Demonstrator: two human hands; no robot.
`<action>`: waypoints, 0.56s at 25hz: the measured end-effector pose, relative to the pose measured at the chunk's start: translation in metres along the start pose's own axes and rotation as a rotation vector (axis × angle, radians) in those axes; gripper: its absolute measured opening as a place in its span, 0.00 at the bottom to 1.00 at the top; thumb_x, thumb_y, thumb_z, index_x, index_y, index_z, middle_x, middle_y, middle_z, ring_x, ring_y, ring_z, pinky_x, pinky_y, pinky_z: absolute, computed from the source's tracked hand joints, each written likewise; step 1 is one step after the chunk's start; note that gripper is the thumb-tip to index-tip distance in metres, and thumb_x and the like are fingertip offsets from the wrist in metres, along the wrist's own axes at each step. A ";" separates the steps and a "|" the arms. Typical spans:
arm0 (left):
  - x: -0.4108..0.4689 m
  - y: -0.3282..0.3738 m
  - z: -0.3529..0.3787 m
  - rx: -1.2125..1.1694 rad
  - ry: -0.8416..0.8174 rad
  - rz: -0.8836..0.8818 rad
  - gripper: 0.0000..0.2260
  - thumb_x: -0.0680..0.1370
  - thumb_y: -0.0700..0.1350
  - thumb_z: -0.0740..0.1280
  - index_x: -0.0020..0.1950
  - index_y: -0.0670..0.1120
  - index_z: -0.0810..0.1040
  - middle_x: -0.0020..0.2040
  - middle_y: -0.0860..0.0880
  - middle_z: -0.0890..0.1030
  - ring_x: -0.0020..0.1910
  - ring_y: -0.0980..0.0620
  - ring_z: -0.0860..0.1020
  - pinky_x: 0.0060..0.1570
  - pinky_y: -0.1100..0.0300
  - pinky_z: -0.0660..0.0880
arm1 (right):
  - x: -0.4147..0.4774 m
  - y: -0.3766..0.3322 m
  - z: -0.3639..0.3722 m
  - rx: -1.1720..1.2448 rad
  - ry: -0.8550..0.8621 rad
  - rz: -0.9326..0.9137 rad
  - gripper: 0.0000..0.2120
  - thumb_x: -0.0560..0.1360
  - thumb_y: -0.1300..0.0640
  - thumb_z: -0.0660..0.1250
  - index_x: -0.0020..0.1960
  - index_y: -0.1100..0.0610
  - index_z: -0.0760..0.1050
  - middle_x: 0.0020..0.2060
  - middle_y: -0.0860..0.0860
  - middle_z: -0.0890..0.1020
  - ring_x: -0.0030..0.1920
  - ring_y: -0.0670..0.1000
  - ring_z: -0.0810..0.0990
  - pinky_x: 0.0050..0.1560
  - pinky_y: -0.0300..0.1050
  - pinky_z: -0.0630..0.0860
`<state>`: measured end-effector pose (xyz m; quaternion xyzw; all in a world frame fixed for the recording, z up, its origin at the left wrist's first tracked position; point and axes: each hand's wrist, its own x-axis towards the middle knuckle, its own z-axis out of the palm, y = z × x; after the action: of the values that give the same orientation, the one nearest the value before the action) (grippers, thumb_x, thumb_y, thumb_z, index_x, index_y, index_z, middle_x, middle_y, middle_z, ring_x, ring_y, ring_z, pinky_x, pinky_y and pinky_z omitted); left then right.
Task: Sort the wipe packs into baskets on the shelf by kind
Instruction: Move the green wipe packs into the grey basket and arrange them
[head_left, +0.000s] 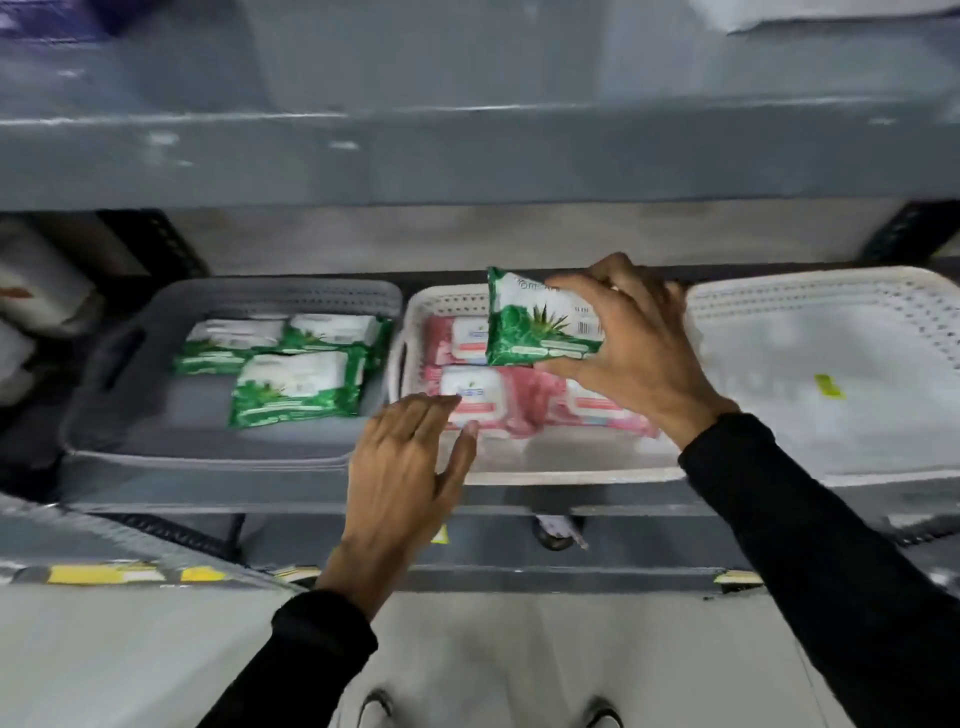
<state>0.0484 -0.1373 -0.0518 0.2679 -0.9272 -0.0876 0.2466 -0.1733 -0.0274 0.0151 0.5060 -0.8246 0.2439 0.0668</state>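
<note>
The right hand (631, 353) is closed round a green wipe pack (540, 319), fingers over its top edge and thumb beneath, holding it tilted above the middle white basket (415, 317); the left hand (410, 462) carries nothing, its fingers stretched out flat and close together over the near rim where the white basket meets the grey basket (119, 374), fingertips just at a pink wipe pack (475, 397); both wrists run into black sleeves (810, 525); the white basket holds pink packs lying flat, partly hidden behind the raised green one; the grey basket, just to the left and touching it, holds three green packs (296, 387), two at the back and one nearer the front overlapping them; to the right sits another white basket (831, 291) with only a small yellow-green scrap (829, 386) on its floor; all three rest side by side on a grey metal shelf (467, 156); the view is motion-blurred
</note>
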 end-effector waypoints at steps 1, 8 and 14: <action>-0.005 -0.024 -0.011 -0.012 0.015 -0.031 0.17 0.83 0.54 0.57 0.63 0.47 0.79 0.56 0.48 0.83 0.57 0.46 0.79 0.57 0.52 0.73 | 0.008 -0.028 0.015 0.002 -0.013 -0.018 0.35 0.62 0.37 0.76 0.67 0.44 0.73 0.58 0.49 0.72 0.60 0.51 0.70 0.61 0.51 0.61; -0.036 -0.205 -0.074 0.097 0.077 -0.228 0.19 0.84 0.55 0.52 0.55 0.48 0.80 0.50 0.49 0.83 0.52 0.46 0.79 0.54 0.50 0.71 | 0.073 -0.217 0.144 -0.075 -0.110 -0.176 0.37 0.62 0.32 0.74 0.67 0.44 0.72 0.61 0.51 0.73 0.63 0.56 0.71 0.60 0.56 0.60; -0.049 -0.284 -0.083 0.201 0.073 -0.277 0.12 0.82 0.50 0.59 0.43 0.48 0.77 0.39 0.48 0.82 0.44 0.44 0.79 0.48 0.50 0.70 | 0.106 -0.316 0.236 -0.175 -0.178 -0.278 0.38 0.61 0.35 0.76 0.67 0.46 0.71 0.62 0.54 0.73 0.61 0.57 0.72 0.60 0.60 0.65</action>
<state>0.2554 -0.3524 -0.0839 0.4195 -0.8759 -0.0175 0.2378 0.0822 -0.3395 -0.0475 0.6268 -0.7676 0.1139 0.0702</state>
